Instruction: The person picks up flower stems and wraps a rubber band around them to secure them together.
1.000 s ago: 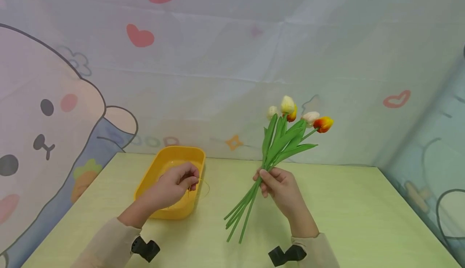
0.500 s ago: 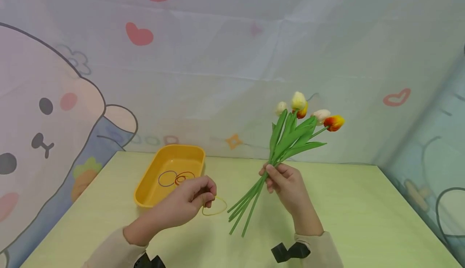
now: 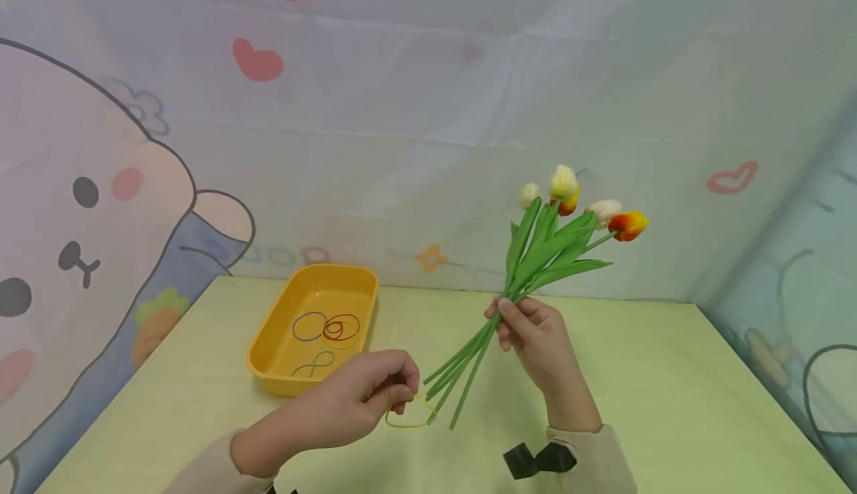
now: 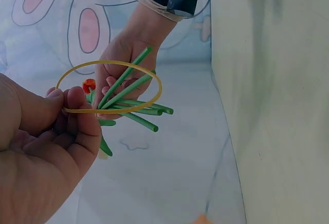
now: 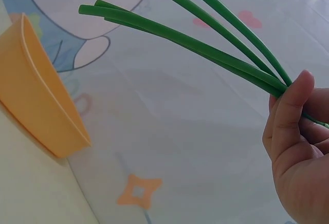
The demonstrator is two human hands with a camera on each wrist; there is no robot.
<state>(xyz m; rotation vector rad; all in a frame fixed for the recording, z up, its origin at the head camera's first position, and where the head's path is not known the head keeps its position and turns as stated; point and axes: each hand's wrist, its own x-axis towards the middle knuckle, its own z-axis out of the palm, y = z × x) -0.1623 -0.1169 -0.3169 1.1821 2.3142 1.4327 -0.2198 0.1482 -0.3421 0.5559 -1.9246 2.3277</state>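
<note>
- Left grip (image 3: 361, 399) pinches a yellow rubber band (image 4: 115, 111).
- Right grip (image 3: 535, 339) holds tulips (image 3: 545, 256) by their stems (image 3: 487, 330).
- Yellow tray (image 3: 328, 286) with loose bands (image 3: 324, 329): beyond the left grip.

Dressed in Beige and Black

Your left sleeve (image 3: 217, 472), between seven and eight o'clock in the head view, and your right sleeve (image 3: 598, 464), at five, are beige and end at the wrist. Your right wrist unit (image 3: 557, 457) is black, with two joined angular blocks. Your left hand (image 3: 361, 399) and right hand (image 3: 538, 341) are bare.
</note>
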